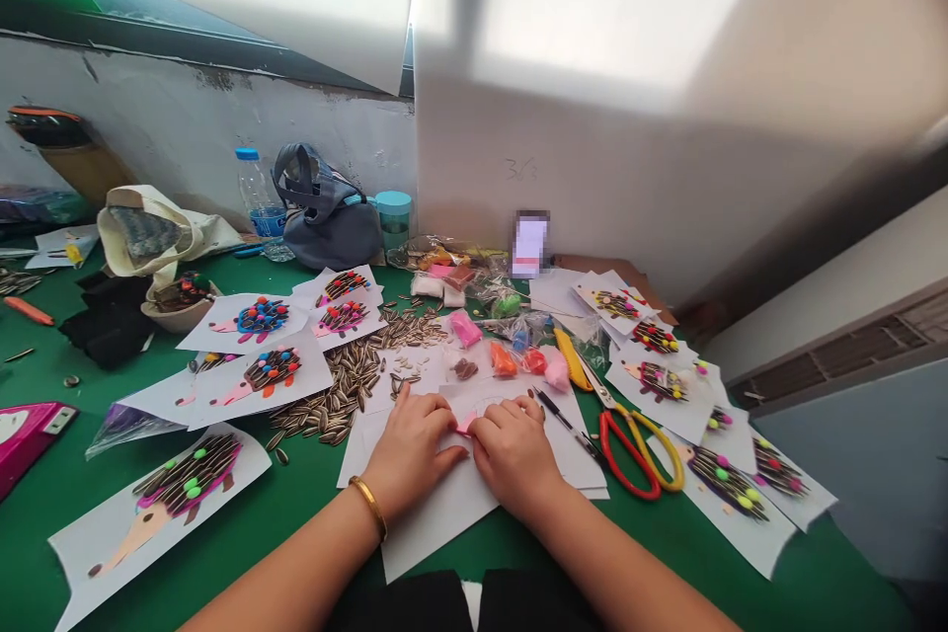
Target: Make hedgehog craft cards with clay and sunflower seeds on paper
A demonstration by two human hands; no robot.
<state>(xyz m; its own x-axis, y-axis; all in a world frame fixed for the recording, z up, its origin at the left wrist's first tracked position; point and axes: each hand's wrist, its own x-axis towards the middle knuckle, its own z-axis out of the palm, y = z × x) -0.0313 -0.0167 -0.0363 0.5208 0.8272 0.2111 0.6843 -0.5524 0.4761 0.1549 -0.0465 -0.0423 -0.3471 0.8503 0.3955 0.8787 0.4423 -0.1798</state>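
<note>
Both hands rest on a sheet of white paper (436, 528) with a faint pencil outline near its top. Between my fingertips lies a small bit of pink modelling clay (465, 423), mostly covered by the fingers. My left hand (415, 439), with a gold bangle on the wrist, lies on the paper, thumb apart from the fingers, its forefinger tip against the clay. The curled fingers of my right hand (514, 449) press the clay from the other side. Just right of that hand lies a black pen (567, 423), with scissors (629, 444) with red and yellow handles beyond.
Sunflower seeds (348, 385) are heaped left of the paper. Clay lumps, including orange clay (504, 358), lie behind it. Hedgehog pictures (274, 370) flank both sides. A yellow cutter (570, 360), a phone (529, 244), a bag (322, 217) and a bottle (259, 202) stand or lie farther back.
</note>
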